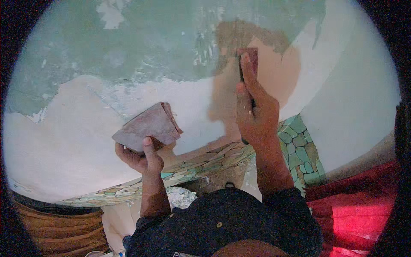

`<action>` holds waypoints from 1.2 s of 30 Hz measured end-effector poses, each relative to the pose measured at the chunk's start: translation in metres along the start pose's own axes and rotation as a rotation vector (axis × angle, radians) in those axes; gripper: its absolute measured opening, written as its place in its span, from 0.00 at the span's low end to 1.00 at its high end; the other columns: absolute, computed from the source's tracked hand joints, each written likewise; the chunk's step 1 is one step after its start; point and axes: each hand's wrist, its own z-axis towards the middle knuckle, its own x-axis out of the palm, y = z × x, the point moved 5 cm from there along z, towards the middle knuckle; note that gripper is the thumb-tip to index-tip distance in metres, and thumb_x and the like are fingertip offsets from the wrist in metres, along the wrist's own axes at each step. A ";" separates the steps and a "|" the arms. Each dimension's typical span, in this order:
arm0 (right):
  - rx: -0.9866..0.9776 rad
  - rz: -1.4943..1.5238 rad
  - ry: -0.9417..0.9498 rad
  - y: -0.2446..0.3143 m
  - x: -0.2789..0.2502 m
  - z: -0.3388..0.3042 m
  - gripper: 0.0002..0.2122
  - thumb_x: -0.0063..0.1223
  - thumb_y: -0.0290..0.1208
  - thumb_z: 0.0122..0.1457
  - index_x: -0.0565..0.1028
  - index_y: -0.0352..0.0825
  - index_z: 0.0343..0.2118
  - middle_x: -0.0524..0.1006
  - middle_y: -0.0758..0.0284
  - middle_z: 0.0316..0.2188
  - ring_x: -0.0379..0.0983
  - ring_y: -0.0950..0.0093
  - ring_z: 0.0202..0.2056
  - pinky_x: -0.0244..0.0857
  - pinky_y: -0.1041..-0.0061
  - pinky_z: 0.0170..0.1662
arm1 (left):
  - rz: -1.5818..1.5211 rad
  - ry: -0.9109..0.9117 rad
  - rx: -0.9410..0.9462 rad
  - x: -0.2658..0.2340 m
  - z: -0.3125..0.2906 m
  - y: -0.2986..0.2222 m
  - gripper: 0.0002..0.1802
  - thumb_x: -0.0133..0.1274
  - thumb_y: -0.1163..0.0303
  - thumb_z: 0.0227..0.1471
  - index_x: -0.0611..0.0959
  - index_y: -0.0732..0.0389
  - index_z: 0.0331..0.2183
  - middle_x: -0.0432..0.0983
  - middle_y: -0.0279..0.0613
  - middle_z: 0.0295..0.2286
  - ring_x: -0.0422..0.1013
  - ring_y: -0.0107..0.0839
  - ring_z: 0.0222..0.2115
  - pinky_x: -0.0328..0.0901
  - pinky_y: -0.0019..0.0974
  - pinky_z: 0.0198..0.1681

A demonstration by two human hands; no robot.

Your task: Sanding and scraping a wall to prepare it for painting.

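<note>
My left hand holds a folded sheet of grey-brown sandpaper, thumb on the near face and fingers behind its lower edge. The folded layers show along the sheet's right side. Higher and to the right, my right hand grips a flat reddish-brown piece with a dark edge, its thumb lying along it. Most of that piece is hidden by the hand, and its kind does not show. A dark tip pokes out below the same hand. Both hands are in front of a patchy wall.
Worn green paint covers the wall's upper part, with white below. A stone-patterned band runs along the bottom and turns at the right corner. Red cloth hangs at lower right, brown ribbed cloth at lower left.
</note>
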 end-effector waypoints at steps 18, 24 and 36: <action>0.458 0.403 -0.089 -0.040 -0.026 -0.013 0.24 0.39 0.26 0.61 0.53 0.37 0.61 0.67 0.57 0.53 0.72 0.72 0.35 0.66 0.72 0.40 | 0.041 -0.037 -0.008 -0.001 -0.001 -0.004 0.41 0.60 0.59 0.46 0.54 0.64 0.53 0.60 0.52 0.48 0.60 0.40 0.48 0.58 0.44 0.51; 0.500 0.326 -0.067 -0.027 -0.024 0.001 0.22 0.37 0.27 0.62 0.55 0.33 0.60 0.69 0.52 0.50 0.71 0.71 0.44 0.64 0.75 0.46 | 0.026 -0.069 -0.002 -0.004 -0.002 -0.001 0.40 0.59 0.59 0.47 0.55 0.64 0.52 0.60 0.52 0.48 0.60 0.40 0.48 0.57 0.45 0.52; 0.453 0.288 -0.245 -0.049 -0.063 0.039 0.21 0.38 0.31 0.62 0.58 0.35 0.58 0.68 0.53 0.51 0.67 0.70 0.51 0.59 0.76 0.51 | -0.011 -0.062 0.007 -0.002 0.000 -0.004 0.42 0.62 0.59 0.43 0.58 0.63 0.53 0.62 0.50 0.49 0.61 0.40 0.48 0.58 0.44 0.51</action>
